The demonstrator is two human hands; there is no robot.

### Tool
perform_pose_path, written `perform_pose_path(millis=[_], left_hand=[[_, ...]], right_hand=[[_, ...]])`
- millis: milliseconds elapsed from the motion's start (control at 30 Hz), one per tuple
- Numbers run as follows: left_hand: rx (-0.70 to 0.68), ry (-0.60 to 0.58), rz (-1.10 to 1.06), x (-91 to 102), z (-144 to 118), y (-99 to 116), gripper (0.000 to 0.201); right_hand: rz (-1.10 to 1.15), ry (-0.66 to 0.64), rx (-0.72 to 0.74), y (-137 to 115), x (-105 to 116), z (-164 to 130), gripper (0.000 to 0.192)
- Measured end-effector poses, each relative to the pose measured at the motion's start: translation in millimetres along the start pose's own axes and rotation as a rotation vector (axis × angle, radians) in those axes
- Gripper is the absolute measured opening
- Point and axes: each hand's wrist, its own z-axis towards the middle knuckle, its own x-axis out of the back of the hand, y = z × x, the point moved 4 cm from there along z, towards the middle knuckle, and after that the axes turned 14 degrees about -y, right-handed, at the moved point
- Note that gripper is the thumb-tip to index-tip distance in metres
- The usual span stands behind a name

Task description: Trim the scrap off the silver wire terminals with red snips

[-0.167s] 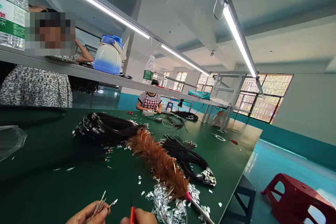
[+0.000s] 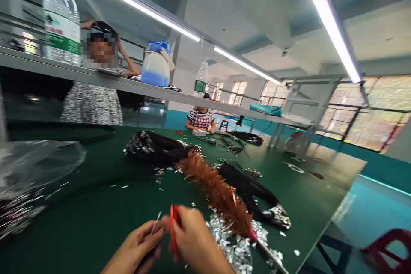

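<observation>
At the frame's 6 o'clock, the left hand (image 2: 136, 246) pinches one thin silver strip (image 2: 157, 219); the right hand (image 2: 194, 242), at its 3 o'clock, grips one red cutter (image 2: 172, 227). One feather duster (image 2: 216, 190) and two black cord bundles (image 2: 154, 147) lie toward 12.

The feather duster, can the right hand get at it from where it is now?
Probably yes. The feather duster lies on the green table just beside the right hand, nothing between them. But that hand already holds a red tool, so its grip is taken.
</observation>
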Motion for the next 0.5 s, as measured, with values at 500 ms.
perform_pose_path(millis=[500], left_hand=[[-0.11, 0.086, -0.167, 13.6, 5, 6, 0.039]], right_hand=[[0.205, -0.085, 0.042, -8, 23, 7, 0.046]])
